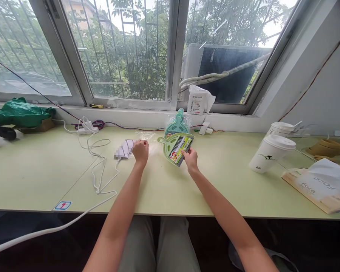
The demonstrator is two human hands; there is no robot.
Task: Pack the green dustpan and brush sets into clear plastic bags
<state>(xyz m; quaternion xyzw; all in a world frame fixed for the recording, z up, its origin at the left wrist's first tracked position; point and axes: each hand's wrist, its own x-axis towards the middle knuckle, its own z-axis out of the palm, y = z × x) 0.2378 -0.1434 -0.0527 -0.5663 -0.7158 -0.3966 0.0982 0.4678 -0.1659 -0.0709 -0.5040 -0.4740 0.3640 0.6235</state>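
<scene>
My right hand (190, 158) grips a small light-green dustpan-and-brush set (178, 148) by its lower right edge. The set is tilted above the table, its handle pointing left, and a bright printed label covers its dark bristles. Behind it, a teal dustpan-and-brush set (178, 122) leans near the window sill, partly hidden. My left hand (141, 153) is closed, fingers curled in; what it holds, if anything, is hidden. Clear plastic wrap (146, 136) lies just behind that hand. A phone (126, 148) with a white cable rests to its left.
White cables run from a power strip (87, 129) across the left of the table (215, 189). On the right stand two lidded paper cups (268, 156) and a tissue pack (320, 185). A green plastic bag (21, 113) sits far left. A white packet (198, 100) is on the sill.
</scene>
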